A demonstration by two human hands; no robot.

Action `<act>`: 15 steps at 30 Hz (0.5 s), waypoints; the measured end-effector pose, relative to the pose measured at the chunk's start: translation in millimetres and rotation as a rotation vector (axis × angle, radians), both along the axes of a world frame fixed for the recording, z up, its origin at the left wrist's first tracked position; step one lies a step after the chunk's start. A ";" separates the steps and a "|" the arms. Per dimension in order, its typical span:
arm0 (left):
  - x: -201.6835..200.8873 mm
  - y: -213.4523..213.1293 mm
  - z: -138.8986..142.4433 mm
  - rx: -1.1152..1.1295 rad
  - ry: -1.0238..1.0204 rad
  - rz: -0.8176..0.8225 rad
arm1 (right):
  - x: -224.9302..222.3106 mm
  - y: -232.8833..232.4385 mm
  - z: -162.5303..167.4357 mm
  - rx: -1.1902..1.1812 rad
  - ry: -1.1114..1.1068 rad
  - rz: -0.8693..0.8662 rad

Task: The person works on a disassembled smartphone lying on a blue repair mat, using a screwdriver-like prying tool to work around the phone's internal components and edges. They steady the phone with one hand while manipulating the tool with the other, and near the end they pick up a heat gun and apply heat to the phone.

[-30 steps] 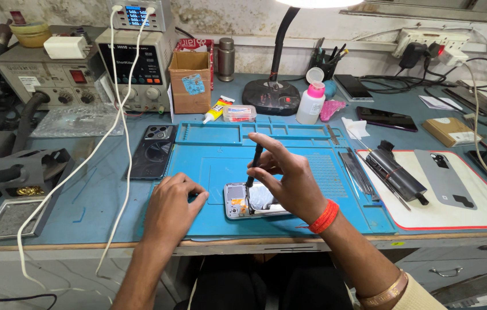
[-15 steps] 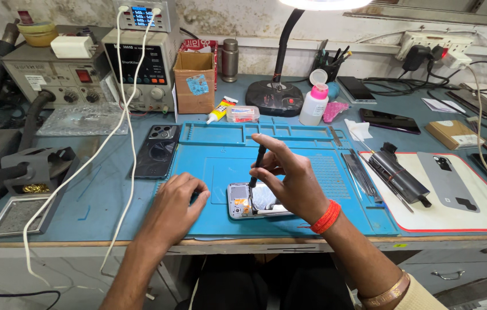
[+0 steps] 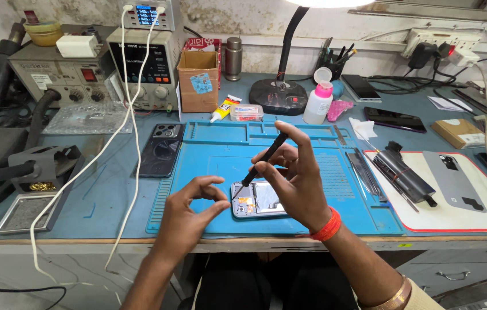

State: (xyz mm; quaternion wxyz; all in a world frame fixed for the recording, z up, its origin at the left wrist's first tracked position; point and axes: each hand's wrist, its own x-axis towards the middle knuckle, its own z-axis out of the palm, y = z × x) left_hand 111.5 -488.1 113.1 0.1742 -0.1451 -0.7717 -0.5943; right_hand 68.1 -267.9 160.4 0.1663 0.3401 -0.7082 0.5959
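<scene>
An opened phone [image 3: 258, 199] lies face down on the blue work mat [image 3: 209, 166], its inner boards showing. My right hand [image 3: 295, 178] holds a thin black screwdriver [image 3: 262, 161] tilted, its tip down on the phone's top left corner. My left hand [image 3: 189, 215] hovers just left of the phone. Its thumb and forefinger are curled toward each other in a pinch, and whether a tiny part sits between them cannot be made out. A red band circles my right wrist.
A dark phone back cover [image 3: 160, 150] lies left of the mat. Behind stand a power supply [image 3: 140, 63], a cardboard box [image 3: 198, 80], a lamp base [image 3: 279, 92] and a white bottle [image 3: 317, 103]. Tools and a grey cover [image 3: 456, 181] rest on a white pad at right. White cables cross the left side.
My left hand has lifted off the phone's left edge and its fingers have curled into a pinch. The right hand keeps the screwdriver on the phone.
</scene>
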 end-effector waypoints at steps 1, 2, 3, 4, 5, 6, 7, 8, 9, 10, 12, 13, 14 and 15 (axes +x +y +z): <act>1.3 2.6 0.3 0.005 -0.009 0.008 | 0.4 -0.4 -1.3 -0.005 -0.009 0.008; 2.5 5.1 0.6 0.010 -0.017 0.016 | 0.4 -0.3 -2.2 -0.009 -0.017 0.016; 3.7 7.1 0.8 0.016 -0.025 0.024 | 0.4 0.0 -2.7 0.004 -0.014 0.009; 4.4 8.6 1.0 0.012 -0.019 0.027 | 0.6 0.1 -3.4 0.015 -0.012 0.002; 4.8 9.9 1.0 0.008 -0.014 0.029 | 1.0 0.1 -3.9 0.027 -0.011 -0.005; 5.0 11.0 1.1 0.004 -0.008 0.031 | 1.5 0.0 -4.3 0.023 -0.008 -0.002; 6.1 12.1 0.2 0.019 -0.030 0.031 | 2.6 -0.3 -5.1 0.019 -0.005 0.001; 6.7 12.9 -0.3 0.033 -0.051 0.031 | 3.4 -0.7 -5.3 0.014 -0.001 0.004; 6.7 13.4 -1.0 0.048 -0.073 0.030 | 3.7 -1.2 -5.6 0.002 0.004 0.009; 6.8 13.6 -1.6 0.048 -0.085 0.036 | 4.3 -1.7 -5.5 -0.010 0.010 0.013; 6.3 13.9 -2.8 0.049 -0.106 0.048 | 5.0 -2.1 -5.2 -0.017 0.015 0.019; 6.5 13.9 -3.1 0.051 -0.103 0.051 | 5.2 -2.1 -4.6 -0.013 0.014 0.021; 6.6 14.1 -3.7 0.052 -0.100 0.053 | 5.5 -2.3 -4.4 -0.009 0.012 0.021; 7.0 14.3 -3.8 0.054 -0.098 0.054 | 6.0 -2.5 -3.9 -0.011 0.011 0.025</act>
